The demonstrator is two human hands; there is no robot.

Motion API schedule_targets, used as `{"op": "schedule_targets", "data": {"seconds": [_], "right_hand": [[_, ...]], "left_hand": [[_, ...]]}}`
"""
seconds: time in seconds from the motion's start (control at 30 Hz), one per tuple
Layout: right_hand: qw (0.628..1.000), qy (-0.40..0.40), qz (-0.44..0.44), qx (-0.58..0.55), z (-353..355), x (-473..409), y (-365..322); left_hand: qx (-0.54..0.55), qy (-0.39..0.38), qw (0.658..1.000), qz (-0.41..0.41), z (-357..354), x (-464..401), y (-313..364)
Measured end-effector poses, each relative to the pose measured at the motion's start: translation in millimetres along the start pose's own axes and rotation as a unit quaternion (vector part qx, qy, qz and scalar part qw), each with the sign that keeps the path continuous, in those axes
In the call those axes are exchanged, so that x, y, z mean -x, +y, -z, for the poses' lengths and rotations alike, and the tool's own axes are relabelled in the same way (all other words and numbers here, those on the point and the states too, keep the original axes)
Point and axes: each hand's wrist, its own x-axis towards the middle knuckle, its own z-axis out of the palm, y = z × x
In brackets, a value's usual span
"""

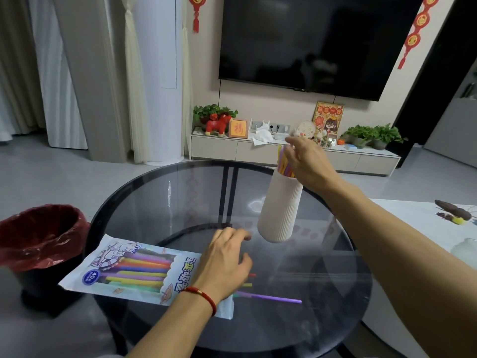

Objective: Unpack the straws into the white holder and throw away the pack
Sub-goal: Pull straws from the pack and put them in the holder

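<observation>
Head view, right hand pinching straws in white holder, left hand seemingly open over pack

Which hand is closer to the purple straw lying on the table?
Left. The left hand rests on the pack beside the purple straw; the right hand is up at the white holder.

Home lvg rm: wall TV, curtains

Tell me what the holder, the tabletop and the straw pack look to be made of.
White holder: matte, ribbed, probably ceramic or plastic. Tabletop: smoked glass; the frame shows through and it reflects glare. Straw pack: glossy printed plastic film, wrinkled.
</observation>
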Motion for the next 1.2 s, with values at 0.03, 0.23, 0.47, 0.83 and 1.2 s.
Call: {"op": "schedule_targets", "data": {"seconds": [0.03, 0.23, 0.47, 0.83, 1.2], "right_hand": [[1.000, -0.002, 0.007, -0.010, 0.5, 2.5, -0.8], [0.981, 0.143, 0.127, -0.023, 7.0, 51.8, -11.6], [0.928, -0.354, 0.101, 0.060, -56.7, 182.3, 28.5], [0.962, -0.104, -0.087, -0.237, -110.5, 215.1, 6.4], [0.841, -0.056, -0.219, -0.491, -124.6, 209.2, -11.0]], "left_hand": [[-0.001, -0.013, 1.000, -0.001, 2.8, -0.2, -1.1], [-0.185, -0.301, 0.935, 0.032, 27.3, 13.9, -28.2], [-0.254, -0.353, 0.900, -0.004, 31.3, 25.7, -44.8], [-0.267, -0.240, 0.930, -0.075, 27.8, 18.0, -19.9], [-0.304, -0.215, 0.926, -0.066, 21.8, 17.4, -27.2]]}}
